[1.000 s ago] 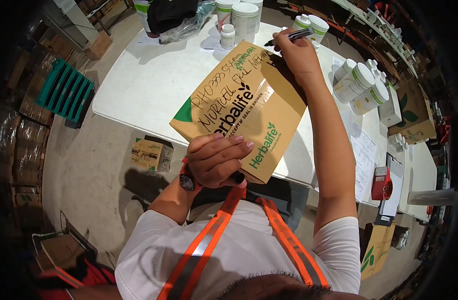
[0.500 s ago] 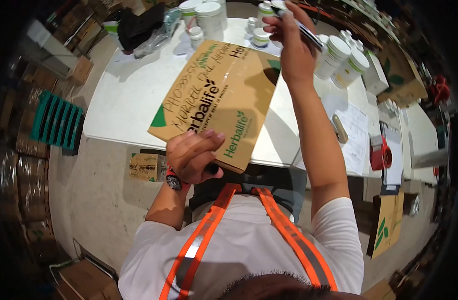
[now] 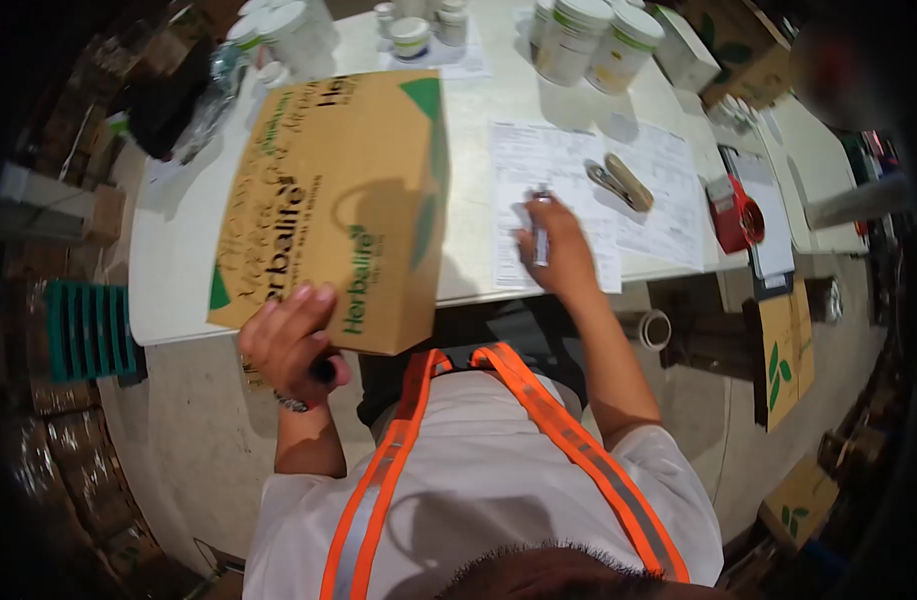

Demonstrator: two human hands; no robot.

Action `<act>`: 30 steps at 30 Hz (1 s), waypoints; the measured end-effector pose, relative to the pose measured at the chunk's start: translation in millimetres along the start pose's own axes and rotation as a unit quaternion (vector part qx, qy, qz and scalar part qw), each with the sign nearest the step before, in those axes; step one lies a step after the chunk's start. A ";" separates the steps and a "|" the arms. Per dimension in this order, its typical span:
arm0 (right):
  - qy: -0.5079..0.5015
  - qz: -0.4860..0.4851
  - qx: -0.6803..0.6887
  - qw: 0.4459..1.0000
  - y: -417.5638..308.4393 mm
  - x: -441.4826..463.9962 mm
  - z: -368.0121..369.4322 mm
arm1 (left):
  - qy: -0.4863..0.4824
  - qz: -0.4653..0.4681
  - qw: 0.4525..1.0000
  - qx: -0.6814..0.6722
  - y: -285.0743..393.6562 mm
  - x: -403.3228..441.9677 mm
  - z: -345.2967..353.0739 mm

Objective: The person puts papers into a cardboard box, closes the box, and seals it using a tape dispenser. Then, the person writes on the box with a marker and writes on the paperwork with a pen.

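Note:
A brown cardboard box with printed lettering and handwriting on its top lies tilted at the table's front edge. At its near left corner rests my left hand, fingers curled on the box, a small black marker cap showing between thumb and fingers. My right hand is closed around a marker, blurred by motion, above printed sheets right of the box. Just beyond that hand, a stapler lies on the papers.
White tubs stand along the back of the white table. A red tape dispenser and a clipboard lie at the right. Green stacked crates stand on the floor at left.
My right hand has come down from above the back tubs to over the papers, still holding the marker. The view has shifted, placing the box farther left; my left hand stays on it.

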State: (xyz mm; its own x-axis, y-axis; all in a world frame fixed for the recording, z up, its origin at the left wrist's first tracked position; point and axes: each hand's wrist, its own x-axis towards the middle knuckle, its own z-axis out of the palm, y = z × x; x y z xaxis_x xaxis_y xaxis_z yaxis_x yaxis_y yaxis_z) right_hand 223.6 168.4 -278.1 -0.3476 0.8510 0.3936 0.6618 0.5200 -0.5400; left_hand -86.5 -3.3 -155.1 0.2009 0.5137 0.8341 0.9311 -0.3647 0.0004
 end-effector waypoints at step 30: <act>-0.064 0.229 0.495 0.835 20.5 3.5 -10.1 | -0.012 0.006 0.999 0.033 -5.2 -6.0 -2.3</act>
State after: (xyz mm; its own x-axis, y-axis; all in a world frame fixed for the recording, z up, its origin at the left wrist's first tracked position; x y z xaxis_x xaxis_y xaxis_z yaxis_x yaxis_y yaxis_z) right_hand 242.6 181.3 -280.3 -0.3187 0.9451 -0.0727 -0.1072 -0.1122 -0.9879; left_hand -93.2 -6.3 -158.8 0.2179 0.5283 0.8206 0.9467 -0.3189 -0.0461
